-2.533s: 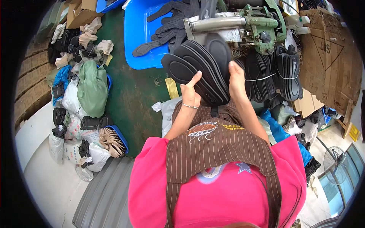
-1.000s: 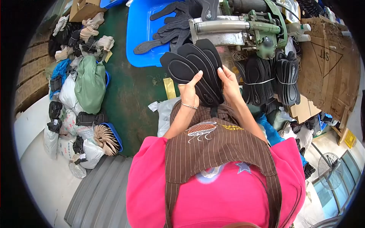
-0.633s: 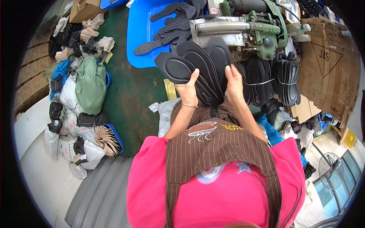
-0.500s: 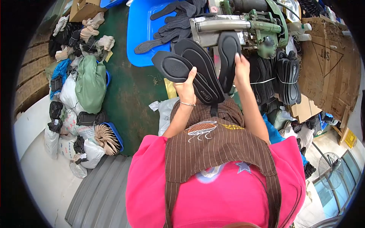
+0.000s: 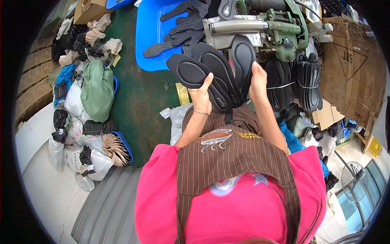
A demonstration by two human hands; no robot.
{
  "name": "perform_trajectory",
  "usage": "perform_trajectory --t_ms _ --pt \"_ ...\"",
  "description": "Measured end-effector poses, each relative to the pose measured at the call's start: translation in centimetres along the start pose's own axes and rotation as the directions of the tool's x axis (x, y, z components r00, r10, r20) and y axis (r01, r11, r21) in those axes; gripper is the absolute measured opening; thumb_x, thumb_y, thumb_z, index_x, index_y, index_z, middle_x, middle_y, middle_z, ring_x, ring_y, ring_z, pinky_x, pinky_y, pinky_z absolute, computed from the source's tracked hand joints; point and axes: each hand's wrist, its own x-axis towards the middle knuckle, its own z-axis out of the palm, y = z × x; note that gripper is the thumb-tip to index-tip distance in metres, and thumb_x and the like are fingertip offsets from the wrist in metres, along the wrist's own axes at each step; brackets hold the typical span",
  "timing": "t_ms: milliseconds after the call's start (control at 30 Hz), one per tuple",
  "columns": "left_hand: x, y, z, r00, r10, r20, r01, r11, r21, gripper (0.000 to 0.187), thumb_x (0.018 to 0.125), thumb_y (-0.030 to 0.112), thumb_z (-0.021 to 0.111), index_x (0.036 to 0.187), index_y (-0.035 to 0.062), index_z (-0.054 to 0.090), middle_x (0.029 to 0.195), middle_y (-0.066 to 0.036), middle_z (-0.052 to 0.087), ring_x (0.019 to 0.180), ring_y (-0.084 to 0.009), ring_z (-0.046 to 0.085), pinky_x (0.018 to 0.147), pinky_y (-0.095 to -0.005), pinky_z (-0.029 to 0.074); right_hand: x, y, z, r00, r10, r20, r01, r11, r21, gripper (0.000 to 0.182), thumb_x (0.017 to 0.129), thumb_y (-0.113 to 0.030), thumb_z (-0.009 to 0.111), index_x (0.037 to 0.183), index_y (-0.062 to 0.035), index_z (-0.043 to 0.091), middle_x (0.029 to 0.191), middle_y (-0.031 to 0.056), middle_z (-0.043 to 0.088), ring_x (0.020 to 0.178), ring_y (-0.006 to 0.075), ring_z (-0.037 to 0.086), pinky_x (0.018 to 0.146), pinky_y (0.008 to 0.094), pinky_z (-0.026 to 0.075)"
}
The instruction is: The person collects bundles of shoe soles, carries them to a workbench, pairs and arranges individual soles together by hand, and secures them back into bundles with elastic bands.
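Note:
Fanned black insoles (image 5: 191,73) are gripped by my left hand (image 5: 201,95), thumb on top and the other fingers hidden beneath. My right hand (image 5: 258,81) pinches the edge of another black insole (image 5: 243,61), which overlaps the right side of the fan. Beyond my hands, more dark insoles (image 5: 185,28) lie in a blue bin (image 5: 147,40). One insole (image 5: 226,9) rests at the metal machine (image 5: 239,27).
Bundled black insoles (image 5: 308,83) sit right of my right arm. The green table surface (image 5: 136,97) carries a green bag (image 5: 96,91) and light insole bundles (image 5: 113,45) at left. A large cardboard box (image 5: 351,61) stands at right, above a fan (image 5: 352,181).
The insole in my right hand has moved down and closer against the fan in my left hand. An insole now shows at the machine's upper left.

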Motion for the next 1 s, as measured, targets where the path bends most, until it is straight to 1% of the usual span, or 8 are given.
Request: perform_trajectory --t_ms 167,233,333,567,833,900,933,1000 --pt "-0.5 0.5 0.7 1.000 0.029 0.001 -0.029 0.998 0.049 0.026 0.085 0.007 0.066 0.109 0.0029 0.060 0.106 -0.002 0.061 0.092 -0.0126 0.058 0.082 -0.0273 0.046 2.8 -1.5 3.3 0.997 -0.056 0.051 0.063 0.990 -0.129 0.034 0.094 -0.028 0.054 0.073 -0.0009 0.058 0.064 -0.0073 0.046 0.059 0.0037 0.034 0.052 0.0247 0.031" --pt "0.2 0.0 0.9 0.999 0.048 0.021 -0.049 0.998 0.045 0.025 0.090 0.016 0.060 0.111 0.0018 0.058 0.108 -0.004 0.061 0.093 -0.0131 0.058 0.080 -0.0271 0.048 -1.4 -3.3 4.1 0.963 0.169 0.207 -0.121 0.967 -0.226 0.029 0.093 -0.026 0.056 0.083 -0.0001 0.062 0.074 -0.0048 0.056 0.065 0.0041 0.045 0.059 0.0232 0.039" --pt "0.4 0.2 0.0 0.999 -0.021 0.046 0.021 1.000 -0.006 0.034 0.096 0.027 0.051 0.117 0.0015 0.054 0.115 -0.007 0.059 0.097 -0.0132 0.057 0.079 -0.0277 0.050 -5.6 -1.6 3.6 0.922 0.167 0.349 -0.185 0.983 0.017 0.024 0.092 -0.017 0.058 0.108 0.0010 0.059 0.101 0.0021 0.063 0.087 0.0073 0.057 0.079 0.0223 0.045" --pt "0.5 0.6 -0.1 0.978 -0.094 0.185 0.123 0.981 -0.148 0.038 0.096 0.026 0.049 0.126 0.0029 0.046 0.128 -0.012 0.052 0.095 -0.0127 0.058 0.078 -0.0281 0.052 -1.2 -1.6 -0.9 0.983 0.126 0.134 -0.129 0.992 0.015 0.021 0.093 -0.011 0.053 0.107 0.0032 0.059 0.095 0.0067 0.066 0.078 0.0109 0.062 0.071 0.0252 0.051" --pt "-0.3 -0.7 1.1 0.964 -0.165 0.208 0.180 0.982 -0.053 0.023 0.094 0.020 0.054 0.112 0.0067 0.056 0.100 -0.003 0.063 0.087 -0.0138 0.062 0.077 -0.0278 0.052 3.0 -0.7 3.8 0.973 -0.009 0.229 0.030 0.996 -0.089 0.021 0.091 -0.020 0.058 0.087 -0.0001 0.063 0.077 0.0042 0.066 0.063 0.0073 0.056 0.058 0.0225 0.045" --pt "-0.6 -1.0 1.6 0.969 -0.162 0.186 0.168 0.986 -0.019 0.023 0.093 0.021 0.056 0.111 0.0067 0.057 0.102 -0.003 0.062 0.089 -0.0132 0.061 0.077 -0.0268 0.051 0.1 -1.1 3.4 0.937 0.203 0.283 -0.193 0.979 -0.061 0.021 0.092 -0.022 0.057 0.087 -0.0019 0.063 0.076 0.0025 0.065 0.062 0.0078 0.056 0.059 0.0223 0.046" --pt "-0.7 -1.1 1.9 0.965 -0.152 0.214 0.162 0.986 -0.031 0.024 0.093 0.022 0.056 0.112 0.0067 0.057 0.104 -0.002 0.062 0.091 -0.0122 0.060 0.079 -0.0263 0.049 -0.5 -0.7 2.3 0.876 0.325 0.356 -0.241 0.935 -0.261 0.021 0.093 -0.022 0.056 0.091 -0.0014 0.063 0.080 0.0015 0.064 0.068 0.0072 0.056 0.063 0.0223 0.046" --pt "-0.8 -1.4 2.3 0.971 -0.144 0.191 0.143 0.990 0.021 0.025 0.093 0.022 0.056 0.113 0.0063 0.057 0.105 -0.002 0.062 0.092 -0.0122 0.060 0.080 -0.0264 0.048 -3.0 -0.1 1.0 0.818 0.336 0.467 -0.246 0.938 -0.243 0.023 0.094 -0.021 0.055 0.099 0.0004 0.061 0.088 -0.0002 0.061 0.078 0.0061 0.055 0.071 0.0222 0.046"
